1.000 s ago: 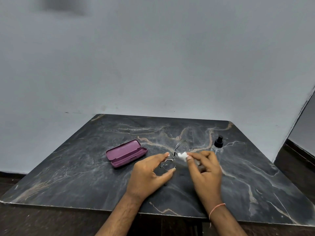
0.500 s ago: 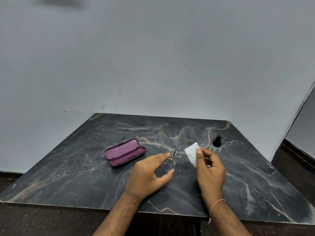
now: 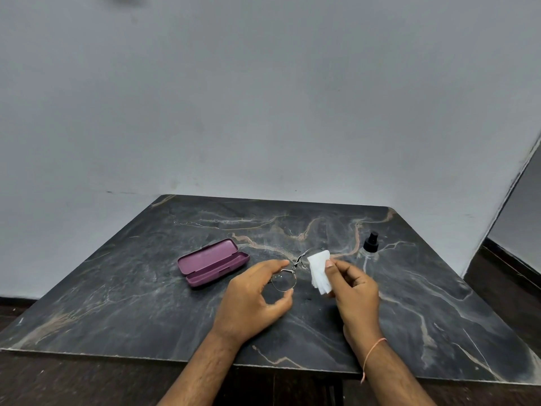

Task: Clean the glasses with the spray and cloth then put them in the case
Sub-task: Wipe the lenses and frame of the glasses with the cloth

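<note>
Reaching in from the bottom edge, two bare forearms cross the near rim of the tabletop (image 3: 117,312), a dark slab with a stone-like pattern of pale and rust-coloured veins and rounded far corners. A thin pinkish thread bracelet (image 3: 371,354) loops the right wrist.

The left hand (image 3: 251,303) is curled in a C, thumb and forefinger pinching the rim of one lens of the glasses (image 3: 288,275); these are thin, wire-framed, with round clear lenses, and whether they rest on the tabletop or are held just above it cannot be told. The nearer lens sits between the left fingers, while the other lens lies farther off, largely hidden behind the cloth.

The right hand (image 3: 355,291) is closed in a pinch on the cloth (image 3: 319,271), a small white piece with soft folds and a ragged lower edge, held upright just beside the bridge of the frame. Whether the cloth actually touches the far lens cannot be told.

Left of the hands and a little farther back lies the case (image 3: 213,262), a matte plum-purple hard shell with rounded ends, hinged open, its lid tilted back and its tray empty. To the right, just behind the right hand, stands the spray bottle (image 3: 369,253), upright, clear-bodied with a black pump top.

Beyond the tabletop rises a plain grey wall (image 3: 263,98), smooth with faint scuffs.
</note>
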The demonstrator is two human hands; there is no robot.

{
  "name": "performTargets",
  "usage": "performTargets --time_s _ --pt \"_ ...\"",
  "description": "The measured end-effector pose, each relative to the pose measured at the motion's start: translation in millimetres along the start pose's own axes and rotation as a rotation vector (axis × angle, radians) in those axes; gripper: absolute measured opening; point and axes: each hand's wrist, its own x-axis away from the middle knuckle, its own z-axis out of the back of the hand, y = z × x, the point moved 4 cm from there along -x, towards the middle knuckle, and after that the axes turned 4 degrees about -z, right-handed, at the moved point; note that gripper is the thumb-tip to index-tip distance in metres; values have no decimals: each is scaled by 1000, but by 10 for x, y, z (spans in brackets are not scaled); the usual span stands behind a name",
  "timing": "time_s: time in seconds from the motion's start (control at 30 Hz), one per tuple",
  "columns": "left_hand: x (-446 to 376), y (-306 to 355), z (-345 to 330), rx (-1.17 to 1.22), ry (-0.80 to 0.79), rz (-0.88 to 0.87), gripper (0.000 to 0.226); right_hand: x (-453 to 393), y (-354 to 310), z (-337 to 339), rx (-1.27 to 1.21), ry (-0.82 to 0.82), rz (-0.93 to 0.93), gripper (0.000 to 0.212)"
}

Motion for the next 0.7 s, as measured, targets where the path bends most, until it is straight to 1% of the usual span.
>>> performTargets --time_s 0.1,0.17,0.27,0.5,0.57,0.7 --pt "-2 -4 4 19 21 34 51 -2 0 -7 -16 -32 -37 12" --pt "-5 -34 6 32 48 71 51 -2 0 -41 -15 -74 -66 16" --pt "-14 -85 4 26 96 109 47 1 5 -89 3 -136 -104 17" --pt "-14 -146 -2 56 165 157 44 17 -23 -112 20 -178 -132 18" --pt "-20 -128 6 55 175 146 43 24 -28 -117 20 -191 -139 17" --pt "-31 -122 16 77 196 148 29 50 -25 -143 54 -234 -133 15"
